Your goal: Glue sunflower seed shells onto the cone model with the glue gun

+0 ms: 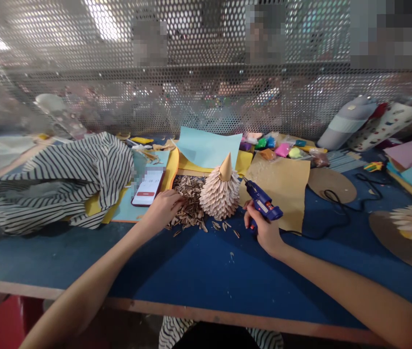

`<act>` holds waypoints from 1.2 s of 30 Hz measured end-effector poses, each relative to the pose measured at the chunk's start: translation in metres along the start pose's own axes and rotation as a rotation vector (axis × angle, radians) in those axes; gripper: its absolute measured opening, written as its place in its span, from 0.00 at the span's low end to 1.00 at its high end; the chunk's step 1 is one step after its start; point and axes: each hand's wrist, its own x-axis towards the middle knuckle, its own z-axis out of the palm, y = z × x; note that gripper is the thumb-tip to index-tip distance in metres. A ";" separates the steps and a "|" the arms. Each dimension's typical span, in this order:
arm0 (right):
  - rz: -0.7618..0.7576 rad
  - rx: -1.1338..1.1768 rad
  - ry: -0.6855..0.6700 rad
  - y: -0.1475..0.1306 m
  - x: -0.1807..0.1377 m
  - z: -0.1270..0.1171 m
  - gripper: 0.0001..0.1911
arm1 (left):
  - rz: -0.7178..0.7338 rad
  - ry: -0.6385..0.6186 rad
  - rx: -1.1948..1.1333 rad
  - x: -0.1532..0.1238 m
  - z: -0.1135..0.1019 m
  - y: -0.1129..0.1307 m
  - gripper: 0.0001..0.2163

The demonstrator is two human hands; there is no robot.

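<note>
On the blue table [206, 276], the left hand [162, 211] digs into a heap of stripy seeds [190, 203], its pinch hidden. The right hand [264, 231] wraps tight round a blue glue gun [261, 199], tip beside the scaly, pointy cone [220, 196].

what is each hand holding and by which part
The right hand holds the glue gun by its handle. The left hand rests on the seed pile; whether it grips any cannot be told.

Glossy plastic glue gun [263, 202], matt tbl [198, 271]
</note>
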 end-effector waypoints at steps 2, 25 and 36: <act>-0.003 -0.005 0.000 -0.001 0.000 0.001 0.23 | -0.004 0.051 -0.042 0.000 -0.002 0.001 0.08; -0.460 -0.274 -0.116 0.002 -0.019 -0.001 0.09 | 0.186 0.298 -0.485 0.006 0.030 0.115 0.07; -0.552 -0.357 -0.024 -0.001 -0.018 0.002 0.03 | 0.479 0.414 -0.086 0.011 0.044 0.110 0.12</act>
